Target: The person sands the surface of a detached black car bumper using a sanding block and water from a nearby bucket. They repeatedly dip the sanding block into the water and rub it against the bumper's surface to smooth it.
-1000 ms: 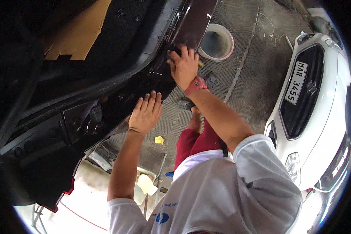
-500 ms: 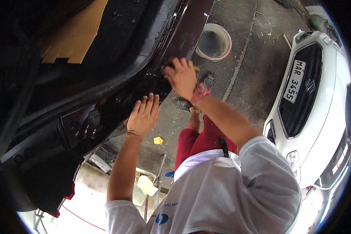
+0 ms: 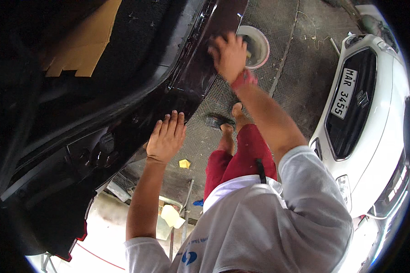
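The dark panel (image 3: 191, 82) of a vehicle runs slantwise under both hands, its glossy face ending in a long outer edge on the person's side. The left hand (image 3: 166, 140) lies at that outer edge of the panel, palm down, fingers stretched straight and close side by side. The right hand (image 3: 231, 58) is farther up the panel, over the same edge, its fingers bent and blurred; whether they grip something cannot be told, though a small yellowish thing shows beside them. A red wristband (image 3: 244, 80) circles the right wrist. Along the panel's inner edge, a thick black rim (image 3: 100, 111) curves around a dark hollow, where a sheet of cardboard (image 3: 89, 38) lies. Just off the outer edge of the panel, near the right hand, stands a round pale bucket (image 3: 267, 51). A strip of floor lies between the panel and a white car (image 3: 378, 113), which sits well apart to the right of it; the person's feet are in this strip, nearer the panel. The floor (image 3: 284, 98) is grey and patterned, crossed by a seam, and below the panel, near the left forearm, it bears a yellow scrap (image 3: 184, 164).
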The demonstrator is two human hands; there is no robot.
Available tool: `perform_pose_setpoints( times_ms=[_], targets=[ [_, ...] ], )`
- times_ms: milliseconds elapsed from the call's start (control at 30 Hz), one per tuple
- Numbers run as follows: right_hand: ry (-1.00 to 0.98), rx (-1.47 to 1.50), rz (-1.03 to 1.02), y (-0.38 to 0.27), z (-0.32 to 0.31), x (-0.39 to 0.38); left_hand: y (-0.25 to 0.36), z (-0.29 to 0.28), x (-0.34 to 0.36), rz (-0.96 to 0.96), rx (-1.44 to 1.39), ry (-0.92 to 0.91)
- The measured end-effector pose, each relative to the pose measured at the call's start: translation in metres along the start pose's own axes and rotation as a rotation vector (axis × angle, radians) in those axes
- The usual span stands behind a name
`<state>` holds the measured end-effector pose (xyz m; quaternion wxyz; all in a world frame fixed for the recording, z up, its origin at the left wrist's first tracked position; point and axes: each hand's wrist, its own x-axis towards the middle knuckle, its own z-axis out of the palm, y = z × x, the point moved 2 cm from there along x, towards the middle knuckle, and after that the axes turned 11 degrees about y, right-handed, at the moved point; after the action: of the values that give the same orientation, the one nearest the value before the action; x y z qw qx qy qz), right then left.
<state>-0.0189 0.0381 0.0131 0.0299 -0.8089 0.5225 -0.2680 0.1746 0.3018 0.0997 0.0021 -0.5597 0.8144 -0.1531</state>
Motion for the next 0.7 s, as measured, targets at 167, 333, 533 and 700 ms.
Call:
perform_pose_setpoints(
  times_ms=[167, 333, 533, 700],
  targets=[
    [0.089, 0.062, 0.042, -0.027, -0.003, -0.044, -0.002, 0.001, 0.002, 0.002, 0.035, -0.002],
    [-0.042, 0.126, -0.040, -0.018, -0.015, -0.075, -0.002, -0.002, -0.004, 0.008, 0.022, -0.012],
    [0.085, 0.032, 0.113, 0.008, -0.005, -0.028, 0.009, -0.004, 0.008, -0.184, -0.098, -0.010],
    [-0.110, 0.258, -0.133, -0.003, -0.035, -0.087, 0.041, 0.004, 0.104, -0.470, -0.397, -0.072]
  ],
)
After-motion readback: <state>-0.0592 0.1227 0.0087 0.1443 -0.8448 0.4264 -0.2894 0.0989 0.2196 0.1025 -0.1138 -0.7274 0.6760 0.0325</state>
